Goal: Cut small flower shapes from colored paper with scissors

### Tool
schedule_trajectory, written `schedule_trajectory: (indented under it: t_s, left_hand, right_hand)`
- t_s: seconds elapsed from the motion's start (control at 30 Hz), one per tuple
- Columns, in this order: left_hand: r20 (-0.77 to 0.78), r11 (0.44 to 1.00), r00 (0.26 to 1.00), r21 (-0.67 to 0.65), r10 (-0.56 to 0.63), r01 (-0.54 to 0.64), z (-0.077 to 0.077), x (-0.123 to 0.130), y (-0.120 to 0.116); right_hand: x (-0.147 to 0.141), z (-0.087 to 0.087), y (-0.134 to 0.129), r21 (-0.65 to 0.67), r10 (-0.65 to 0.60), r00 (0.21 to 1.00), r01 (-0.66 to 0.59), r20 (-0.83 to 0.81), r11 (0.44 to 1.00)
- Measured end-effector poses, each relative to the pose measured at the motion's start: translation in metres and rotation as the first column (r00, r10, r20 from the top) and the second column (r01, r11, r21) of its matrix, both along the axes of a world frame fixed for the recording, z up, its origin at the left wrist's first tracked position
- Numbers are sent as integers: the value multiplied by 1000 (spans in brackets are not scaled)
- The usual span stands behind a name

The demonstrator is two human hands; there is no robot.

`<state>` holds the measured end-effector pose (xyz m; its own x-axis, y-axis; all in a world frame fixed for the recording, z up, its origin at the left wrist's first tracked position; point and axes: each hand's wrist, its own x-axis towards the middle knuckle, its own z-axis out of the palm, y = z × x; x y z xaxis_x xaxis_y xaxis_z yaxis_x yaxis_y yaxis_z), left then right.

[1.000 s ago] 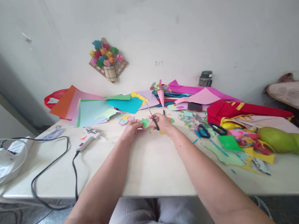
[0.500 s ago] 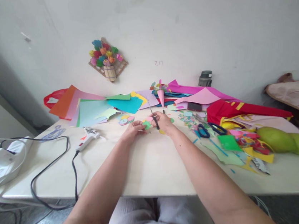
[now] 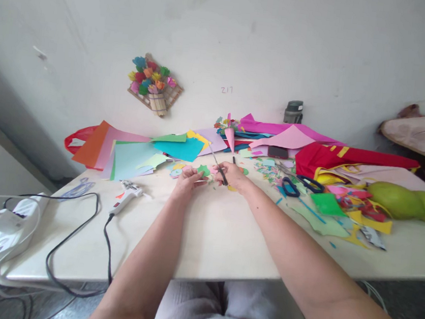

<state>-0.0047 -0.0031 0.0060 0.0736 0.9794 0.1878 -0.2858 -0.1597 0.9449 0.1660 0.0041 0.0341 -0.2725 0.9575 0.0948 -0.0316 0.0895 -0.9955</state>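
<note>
My left hand [image 3: 190, 180] pinches a small green paper cut-out [image 3: 203, 170] with a scalloped edge, just above the white table. Close beside it, my right hand [image 3: 226, 174] grips black-handled scissors [image 3: 222, 175], seen nearly edge-on. Their thin blade points away and up to the left, apart from the green paper. Fingers hide part of the handle. Small paper scraps lie beneath and around both hands. A pink paper cone [image 3: 229, 139] topped with tiny colourful paper pieces stands just beyond them.
At left are a glue gun [image 3: 126, 202], its black cord and a power strip [image 3: 12, 234]. Coloured paper sheets [image 3: 131, 160] lie behind it. On the right are navy-handled scissors [image 3: 291, 187], paper scraps, red cloth [image 3: 354, 160] and a green cushion-like thing [image 3: 395, 200].
My left hand has shifted slightly left, and the green cut-out in it is turned and raised a little. My right hand and its scissors stay nearly in place.
</note>
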Motion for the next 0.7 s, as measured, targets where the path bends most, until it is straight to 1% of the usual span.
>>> schedule_trajectory:
  t_s: [0.03, 0.17, 0.23, 0.37, 0.57, 0.7]
  left_hand:
    - [1, 1000, 1000, -5, 5, -5, 0, 0, 0]
    - [22, 998, 999, -30, 48, -48, 1, 1, -1]
    - [50, 997, 996, -33, 70, -68, 1, 1, 0]
    - [103, 996, 992, -55, 73, -68, 2, 1, -1]
    - [161, 993, 983, -97, 85, -70, 1, -1, 0]
    - [199, 989, 975, -128, 98, -74, 0, -1, 1]
  right_hand:
    - [2, 2, -1, -24, 5, 1000, -5, 11, 1000]
    - [9, 4, -3, -73, 122, 985, -114, 126, 991]
    - [12, 3, -2, -64, 152, 969, -142, 197, 988]
    - [16, 0, 2, -29, 217, 927, -219, 305, 975]
    - [18, -2, 3, -13, 304, 878, -323, 370, 946]
    - [17, -3, 3, -15, 307, 868, -327, 390, 945]
